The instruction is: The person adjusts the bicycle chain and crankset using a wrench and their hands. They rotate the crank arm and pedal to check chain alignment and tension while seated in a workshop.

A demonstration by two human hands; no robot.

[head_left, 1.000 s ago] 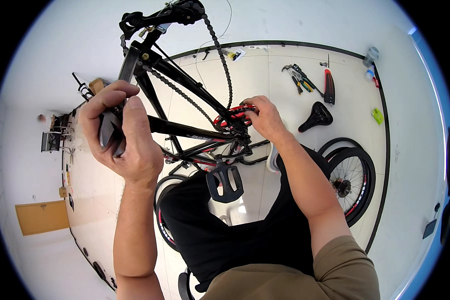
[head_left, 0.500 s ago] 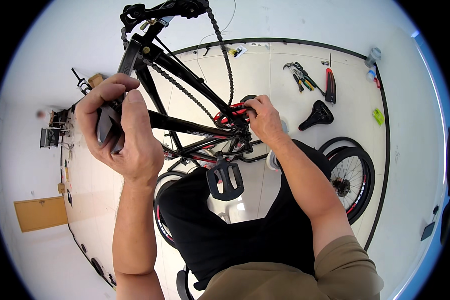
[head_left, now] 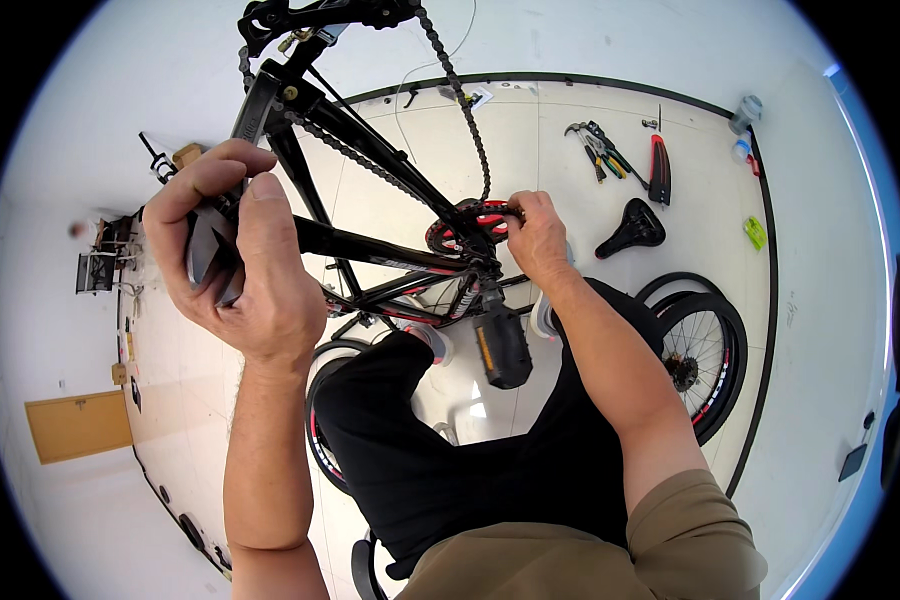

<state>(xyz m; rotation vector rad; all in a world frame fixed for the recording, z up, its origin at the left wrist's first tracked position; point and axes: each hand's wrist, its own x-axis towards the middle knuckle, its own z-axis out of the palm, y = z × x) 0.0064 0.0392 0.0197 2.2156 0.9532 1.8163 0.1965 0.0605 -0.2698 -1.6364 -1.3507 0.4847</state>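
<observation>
A black bicycle frame [head_left: 410, 258] stands before me with its rear end toward the upper left. My left hand [head_left: 240, 250] is wrapped around a dark angular part of that end; the palm hides much of it. By the red chainring [head_left: 482, 228], my right hand [head_left: 542, 240] pinches the chain at the ring's far right edge, though its fingertips are partly covered. The chain [head_left: 460, 100] hangs in a loop from the rear derailleur [head_left: 270, 28] down to the ring. A black pedal [head_left: 502, 348] points toward me, seen edge-on between my knees.
Pliers and other hand tools [head_left: 600, 155] lie on the floor at the far right, near a black-and-red fender [head_left: 660, 172] and a saddle [head_left: 635, 230]. Wheels [head_left: 705, 365] rest beside my right knee. Another tyre [head_left: 322, 430] is by my left leg. A bottle [head_left: 745, 113] stands against the wall.
My right hand has shifted slightly right, and the chain's lower end has swung right with it. The pedal has moved right and turned from flat to edge-on. My left hand has barely moved.
</observation>
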